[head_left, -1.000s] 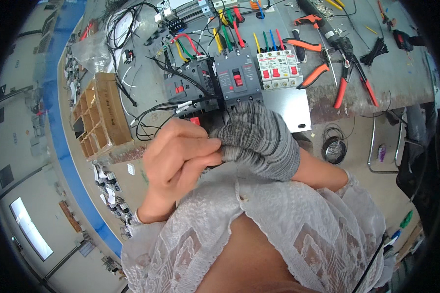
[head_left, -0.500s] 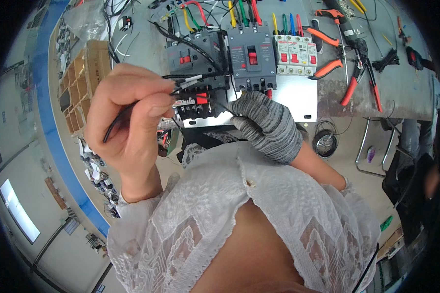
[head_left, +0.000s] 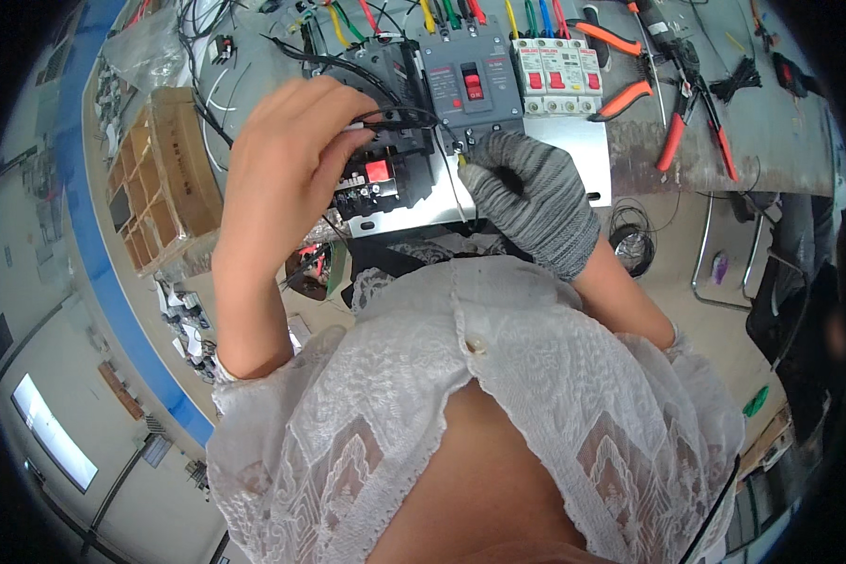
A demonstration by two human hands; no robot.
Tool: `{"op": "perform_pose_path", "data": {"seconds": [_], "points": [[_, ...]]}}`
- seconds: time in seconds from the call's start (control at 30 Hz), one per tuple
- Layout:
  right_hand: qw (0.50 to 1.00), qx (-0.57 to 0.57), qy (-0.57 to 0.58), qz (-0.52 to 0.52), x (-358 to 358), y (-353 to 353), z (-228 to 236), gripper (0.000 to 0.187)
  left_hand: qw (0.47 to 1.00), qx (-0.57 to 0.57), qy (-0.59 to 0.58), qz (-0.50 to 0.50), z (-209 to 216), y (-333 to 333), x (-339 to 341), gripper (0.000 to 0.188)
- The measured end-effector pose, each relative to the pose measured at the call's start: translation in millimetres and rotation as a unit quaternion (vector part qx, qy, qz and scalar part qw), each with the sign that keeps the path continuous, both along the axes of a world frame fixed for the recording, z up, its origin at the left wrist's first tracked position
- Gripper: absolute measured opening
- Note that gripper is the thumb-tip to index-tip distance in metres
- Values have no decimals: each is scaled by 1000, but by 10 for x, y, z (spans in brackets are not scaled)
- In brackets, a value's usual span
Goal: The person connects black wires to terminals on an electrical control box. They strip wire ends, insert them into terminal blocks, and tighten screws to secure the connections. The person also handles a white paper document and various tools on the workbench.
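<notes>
My bare left hand [head_left: 296, 164] pinches a black wire [head_left: 409, 117] with a white sleeve by its fingertips. The wire loops over a dark grey contactor-like unit with a red block [head_left: 378, 171] on its front. My right hand [head_left: 536, 197], in a grey knitted glove, is curled with thumb and fingertips together. It sits at the lower edge of a grey circuit breaker [head_left: 471, 83] with a red switch. A small yellow bit shows at its fingertips; what they hold is hidden. A thin wire end [head_left: 456, 193] hangs beside them over the white metal mounting plate [head_left: 414, 214].
Right of the breaker stand white miniature breakers [head_left: 556, 80] with red switches. Orange-handled pliers [head_left: 623, 101], a red-handled tool [head_left: 696, 117] and a black wire bundle [head_left: 738, 80] lie farther right. A cardboard compartment box [head_left: 174, 179] stands at left. A coil of wire [head_left: 632, 249] lies below the table.
My left hand has moved up and forward with the wire, over the unit. My right hand has shifted slightly right and up, toward the breaker's lower edge. The view has tilted slightly.
</notes>
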State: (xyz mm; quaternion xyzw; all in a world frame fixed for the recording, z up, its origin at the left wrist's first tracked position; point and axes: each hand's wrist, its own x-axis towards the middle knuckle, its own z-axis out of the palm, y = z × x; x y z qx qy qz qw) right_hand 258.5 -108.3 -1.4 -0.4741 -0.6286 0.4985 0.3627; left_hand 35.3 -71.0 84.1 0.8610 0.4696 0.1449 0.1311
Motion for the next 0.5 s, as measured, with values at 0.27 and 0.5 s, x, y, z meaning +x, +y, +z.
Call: {"op": "perform_pose_path", "data": {"seconds": [0.27, 0.5], "points": [[997, 36, 61, 37, 43, 53, 172, 14, 997, -50, -49, 34, -49, -13, 21, 18], [945, -96, 311, 21, -203, 270, 121, 8, 981, -103, -125, 109, -45, -52, 52, 18]]}}
